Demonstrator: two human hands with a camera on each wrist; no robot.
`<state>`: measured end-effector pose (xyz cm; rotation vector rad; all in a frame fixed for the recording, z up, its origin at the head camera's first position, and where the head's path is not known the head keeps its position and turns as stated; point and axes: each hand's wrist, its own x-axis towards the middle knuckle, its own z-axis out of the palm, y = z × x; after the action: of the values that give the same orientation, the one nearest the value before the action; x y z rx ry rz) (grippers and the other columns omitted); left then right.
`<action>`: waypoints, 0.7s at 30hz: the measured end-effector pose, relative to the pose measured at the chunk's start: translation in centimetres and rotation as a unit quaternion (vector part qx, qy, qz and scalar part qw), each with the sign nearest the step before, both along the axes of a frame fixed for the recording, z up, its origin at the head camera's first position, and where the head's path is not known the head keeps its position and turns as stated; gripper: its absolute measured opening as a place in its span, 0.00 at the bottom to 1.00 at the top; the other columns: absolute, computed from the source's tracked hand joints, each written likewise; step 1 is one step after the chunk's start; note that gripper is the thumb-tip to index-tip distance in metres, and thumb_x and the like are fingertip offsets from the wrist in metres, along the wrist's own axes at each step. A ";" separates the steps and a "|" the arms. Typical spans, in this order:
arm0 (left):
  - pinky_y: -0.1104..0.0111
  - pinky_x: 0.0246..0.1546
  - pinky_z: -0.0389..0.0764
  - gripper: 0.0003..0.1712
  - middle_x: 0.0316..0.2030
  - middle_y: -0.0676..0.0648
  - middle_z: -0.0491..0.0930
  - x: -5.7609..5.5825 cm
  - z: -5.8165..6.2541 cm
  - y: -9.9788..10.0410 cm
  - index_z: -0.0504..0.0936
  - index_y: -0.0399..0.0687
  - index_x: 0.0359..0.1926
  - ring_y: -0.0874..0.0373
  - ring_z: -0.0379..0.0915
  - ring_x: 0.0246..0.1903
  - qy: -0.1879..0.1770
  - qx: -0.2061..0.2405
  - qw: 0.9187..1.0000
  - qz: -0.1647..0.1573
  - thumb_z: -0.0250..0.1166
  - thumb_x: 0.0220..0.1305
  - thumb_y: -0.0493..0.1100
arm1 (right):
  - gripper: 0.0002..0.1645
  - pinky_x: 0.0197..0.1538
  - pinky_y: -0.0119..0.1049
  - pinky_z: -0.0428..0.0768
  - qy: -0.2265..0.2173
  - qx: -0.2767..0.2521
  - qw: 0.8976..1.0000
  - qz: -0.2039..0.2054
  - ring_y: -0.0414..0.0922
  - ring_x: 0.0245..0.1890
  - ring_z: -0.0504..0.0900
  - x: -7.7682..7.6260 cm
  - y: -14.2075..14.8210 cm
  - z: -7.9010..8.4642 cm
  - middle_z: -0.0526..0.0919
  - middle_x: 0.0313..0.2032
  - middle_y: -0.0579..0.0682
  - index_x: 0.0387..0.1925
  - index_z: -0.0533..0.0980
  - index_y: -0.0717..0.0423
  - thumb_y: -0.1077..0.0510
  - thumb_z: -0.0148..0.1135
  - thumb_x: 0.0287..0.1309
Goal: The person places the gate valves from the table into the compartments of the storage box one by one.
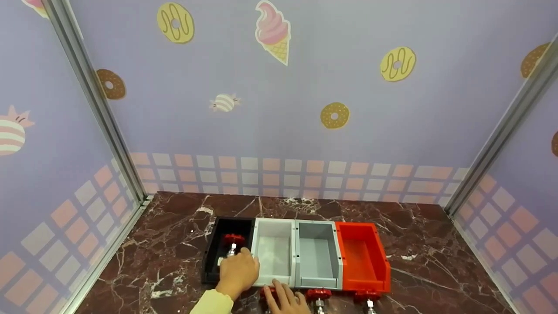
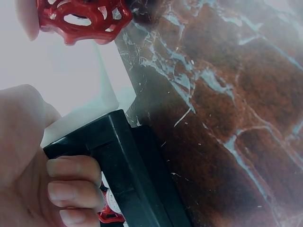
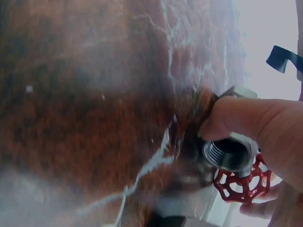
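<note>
In the head view my left hand (image 1: pixel 239 270) reaches into the black bin (image 1: pixel 210 248), over a valve with a red handwheel (image 1: pixel 234 239) and silver stem. Its fingers (image 2: pixel 73 191) are curled in the left wrist view, beside the black bin's edge; they seem to grip the valve's body, partly hidden. My right hand (image 1: pixel 287 301) holds a second red-wheeled valve (image 3: pixel 229 153) in front of the white bin (image 1: pixel 285 279). The right wrist view shows the thumb against its metal body near a threaded opening, with fingers beyond the red wheel.
A grey bin (image 1: pixel 316 259) and a red bin (image 1: pixel 362 257) continue the row to the right. In front of them lie two more valves, one with a red wheel (image 1: pixel 319 294), another (image 1: pixel 367 296) farther right. Patterned walls enclose the marbled tabletop (image 1: pixel 436 261).
</note>
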<state>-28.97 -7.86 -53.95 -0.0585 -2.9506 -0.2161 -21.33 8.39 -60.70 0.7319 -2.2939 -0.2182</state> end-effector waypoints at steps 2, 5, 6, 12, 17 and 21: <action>0.50 0.23 0.72 0.22 0.23 0.39 0.80 0.0 0.0 0.0 0.75 0.37 0.35 0.43 0.77 0.22 0.000 0.000 1.000 0.000 0.53 0.60 0.54 | 0.35 0.33 0.40 0.76 0.021 -0.008 1.000 -0.007 0.41 0.42 0.80 -0.1 -0.3 -0.3 0.77 0.52 0.43 0.54 0.70 0.40 0.27 0.35 0.57; 0.50 0.24 0.72 0.21 0.23 0.39 0.80 0.0 0.0 0.0 0.74 0.36 0.35 0.43 0.77 0.23 0.001 0.003 1.000 0.001 0.53 0.60 0.54 | 0.34 0.32 0.41 0.77 0.039 -0.017 0.999 -0.015 0.41 0.41 0.81 -0.1 -0.8 -0.6 0.79 0.50 0.40 0.53 0.72 0.40 0.28 0.39 0.55; 0.51 0.24 0.72 0.22 0.23 0.39 0.80 0.0 0.0 -0.1 0.74 0.36 0.35 0.43 0.77 0.23 0.002 0.002 1.000 0.001 0.53 0.60 0.54 | 0.34 0.32 0.41 0.77 0.044 -0.019 0.999 -0.015 0.41 0.40 0.81 -0.2 -0.9 -0.7 0.79 0.48 0.40 0.52 0.73 0.41 0.27 0.39 0.55; 0.51 0.23 0.73 0.22 0.22 0.39 0.79 0.0 0.0 -0.2 0.75 0.35 0.36 0.43 0.76 0.21 0.012 -0.002 1.000 0.000 0.53 0.60 0.53 | 0.38 0.29 0.42 0.76 0.030 -0.011 0.999 -0.014 0.44 0.39 0.81 -0.1 -1.2 -0.3 0.80 0.45 0.45 0.51 0.73 0.39 0.24 0.29 0.57; 0.51 0.22 0.73 0.22 0.22 0.40 0.79 -0.1 0.0 -0.2 0.75 0.36 0.36 0.44 0.76 0.21 0.015 -0.001 1.000 -0.004 0.53 0.59 0.54 | 0.30 0.30 0.43 0.75 0.010 0.004 1.000 -0.002 0.47 0.39 0.80 -0.1 -1.2 0.0 0.79 0.46 0.49 0.49 0.71 0.32 0.27 0.30 0.59; 0.51 0.23 0.73 0.22 0.22 0.40 0.79 -0.1 -0.1 -0.1 0.74 0.37 0.35 0.43 0.76 0.22 0.002 -0.003 1.000 -0.004 0.53 0.60 0.54 | 0.26 0.30 0.43 0.74 -0.005 -0.013 1.000 0.010 0.47 0.38 0.78 -0.3 -1.1 0.2 0.77 0.45 0.49 0.44 0.73 0.33 0.29 0.33 0.60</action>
<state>-29.09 -7.95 -54.01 -0.0709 -2.9466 -0.2088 -21.60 7.27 -60.49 0.7442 -2.2935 -0.1766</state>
